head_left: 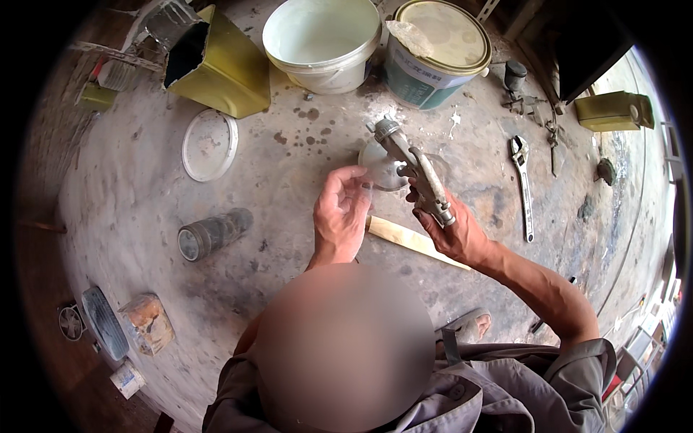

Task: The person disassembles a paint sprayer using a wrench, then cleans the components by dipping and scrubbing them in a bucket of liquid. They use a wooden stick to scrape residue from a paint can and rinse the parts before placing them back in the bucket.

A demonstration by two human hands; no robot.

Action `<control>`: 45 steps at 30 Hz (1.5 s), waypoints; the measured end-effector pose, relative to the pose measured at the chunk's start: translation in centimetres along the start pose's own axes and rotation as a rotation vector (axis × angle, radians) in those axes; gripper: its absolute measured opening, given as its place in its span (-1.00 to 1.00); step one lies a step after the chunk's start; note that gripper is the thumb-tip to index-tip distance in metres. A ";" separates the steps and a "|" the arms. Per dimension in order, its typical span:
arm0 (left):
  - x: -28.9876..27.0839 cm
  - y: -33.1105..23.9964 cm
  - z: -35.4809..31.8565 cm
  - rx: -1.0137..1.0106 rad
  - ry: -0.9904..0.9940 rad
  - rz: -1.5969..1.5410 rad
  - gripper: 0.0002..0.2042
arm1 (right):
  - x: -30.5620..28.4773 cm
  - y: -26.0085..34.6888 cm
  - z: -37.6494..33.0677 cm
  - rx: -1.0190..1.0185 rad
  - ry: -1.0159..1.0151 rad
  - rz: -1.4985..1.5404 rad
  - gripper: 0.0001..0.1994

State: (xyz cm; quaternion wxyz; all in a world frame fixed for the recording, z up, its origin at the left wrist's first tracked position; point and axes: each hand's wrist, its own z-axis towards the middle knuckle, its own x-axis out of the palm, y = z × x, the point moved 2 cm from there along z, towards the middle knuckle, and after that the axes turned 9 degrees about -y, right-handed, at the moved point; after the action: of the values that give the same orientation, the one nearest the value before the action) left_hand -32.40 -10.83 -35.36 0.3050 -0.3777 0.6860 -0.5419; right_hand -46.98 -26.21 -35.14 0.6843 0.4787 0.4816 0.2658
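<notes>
A worn metal spray gun is gripped in my right hand, its ringed end tilted away from me and up to the left. Just past my left fingertips, a translucent, rounded cup shows partly behind the gun; whether the two are joined I cannot tell. My left hand is beside this cup with fingers loosely curved and no object plainly in them. Below both hands, a flat wooden strip lies on the stained concrete floor.
A white bucket, a lidded paint pail and a cut yellow-green can stand at the far side. A round lid and a dark cylinder lie left. An adjustable wrench lies right, near another can.
</notes>
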 end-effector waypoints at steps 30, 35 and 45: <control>0.2 0.1 0.0 0.110 0.039 0.124 -0.77 | -1.0 1.0 0.6 -0.131 -0.006 -0.176 -0.57; 0.0 0.6 -0.1 0.063 0.006 0.066 -0.78 | -1.0 1.3 0.9 -0.124 0.009 -0.207 -0.57; -0.9 3.9 -0.8 0.020 -0.056 0.064 -0.80 | 0.5 2.6 1.8 0.138 -0.125 0.171 -0.75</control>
State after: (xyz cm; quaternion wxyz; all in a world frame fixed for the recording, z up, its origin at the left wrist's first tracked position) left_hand -33.36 -9.14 -38.99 0.3452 -0.3676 0.6836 -0.5277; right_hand -44.95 -25.48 -32.79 0.6533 0.5795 0.4125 0.2591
